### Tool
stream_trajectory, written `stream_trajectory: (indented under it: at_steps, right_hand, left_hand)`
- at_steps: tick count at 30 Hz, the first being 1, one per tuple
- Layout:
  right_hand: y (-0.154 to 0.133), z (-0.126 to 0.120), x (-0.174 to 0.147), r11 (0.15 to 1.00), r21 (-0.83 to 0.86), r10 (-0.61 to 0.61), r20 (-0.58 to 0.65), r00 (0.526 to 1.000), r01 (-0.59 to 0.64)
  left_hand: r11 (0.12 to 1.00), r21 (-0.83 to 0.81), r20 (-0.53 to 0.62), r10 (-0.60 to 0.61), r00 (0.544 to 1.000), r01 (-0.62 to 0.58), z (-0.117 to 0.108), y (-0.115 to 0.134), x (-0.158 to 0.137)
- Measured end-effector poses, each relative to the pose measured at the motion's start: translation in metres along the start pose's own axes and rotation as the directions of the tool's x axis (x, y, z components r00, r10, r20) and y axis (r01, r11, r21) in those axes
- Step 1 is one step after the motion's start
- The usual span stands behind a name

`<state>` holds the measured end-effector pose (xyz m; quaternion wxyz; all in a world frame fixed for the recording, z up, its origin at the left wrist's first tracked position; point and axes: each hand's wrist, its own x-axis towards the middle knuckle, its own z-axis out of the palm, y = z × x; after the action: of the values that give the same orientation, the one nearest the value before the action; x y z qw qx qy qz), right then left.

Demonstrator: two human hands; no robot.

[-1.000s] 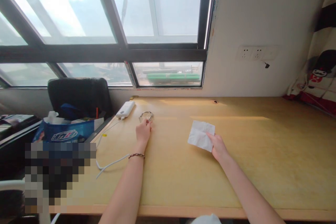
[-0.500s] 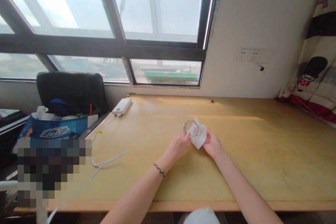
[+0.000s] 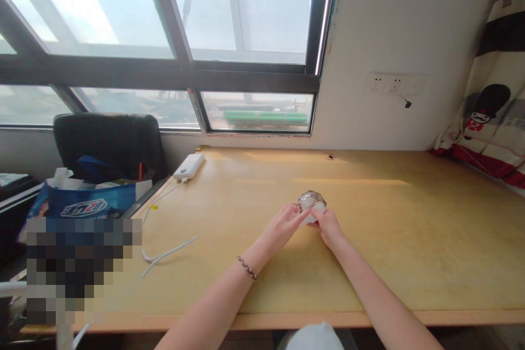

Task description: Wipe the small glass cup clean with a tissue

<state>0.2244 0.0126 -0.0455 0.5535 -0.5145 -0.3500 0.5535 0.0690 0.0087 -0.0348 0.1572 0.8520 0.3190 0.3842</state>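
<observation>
Above the middle of the wooden table (image 3: pixel 246 284), my two hands meet around a small, round, shiny clear vessel (image 3: pixel 311 197) that looks like glass. My left hand (image 3: pixel 285 221) grips its left side, fingers curled against it. A white tissue (image 3: pixel 307 219) lies against the near side of the vessel. My right hand (image 3: pixel 330 227) is closed on the tissue and touches the vessel's right side. Fingers cover much of the vessel's lower part, so its full shape is hidden.
A white power bank (image 3: pixel 189 167) with a white cable (image 3: pixel 170 251) lies at the table's left. Beyond the left edge are a blue bag (image 3: pixel 88 199) and a black chair (image 3: pixel 109 145). A patterned curtain (image 3: pixel 492 115) hangs at the right.
The vessel has turned from showing its ring-like rim to showing a rounded, shiny side. My hands have come closer together, and the tissue, spread out before, is now mostly covered by my fingers.
</observation>
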Motion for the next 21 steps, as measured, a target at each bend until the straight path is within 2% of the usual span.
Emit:
stream_trajectory:
  at_steps: [2, 4, 8, 11, 15, 18, 21]
  right_hand:
    - [0.000, 0.000, 0.000, 1.000, -0.007, 0.023, -0.004, 1.000, -0.023]
    - [0.000, 0.001, -0.002, 0.998, -0.047, 0.035, 0.001, 0.999, -0.035]
    - [0.000, 0.003, -0.009, 0.981, -0.182, 0.087, 0.081, 0.993, -0.071]
    - [-0.001, 0.003, -0.011, 0.946, -0.318, 0.091, 0.068, 0.993, -0.065]
    - [-0.005, 0.001, -0.009, 0.834, -0.537, -0.135, 0.032, 0.990, 0.131]
    - [-0.007, -0.002, -0.006, 0.697, -0.663, -0.343, 0.026, 0.939, 0.273]
    - [-0.008, -0.004, -0.005, 0.555, -0.762, -0.457, 0.055, 0.888, 0.333]
  left_hand:
    - [0.982, -0.165, -0.114, -0.111, 0.987, 0.091, 0.004, 0.000, 0.001]
    - [0.924, -0.350, -0.128, -0.210, 0.969, 0.155, 0.006, 0.002, 0.003]
    - [0.739, -0.636, 0.044, -0.255, 0.966, 0.224, 0.003, 0.011, 0.005]
    - [0.594, -0.766, 0.105, -0.262, 0.959, 0.246, 0.002, 0.012, 0.006]
    - [0.473, -0.838, 0.136, -0.305, 0.943, 0.274, 0.008, 0.003, 0.007]
    - [0.403, -0.867, 0.147, -0.356, 0.923, 0.293, 0.010, -0.001, 0.009]
    - [0.304, -0.899, 0.178, -0.402, 0.898, 0.314, 0.007, 0.000, 0.011]
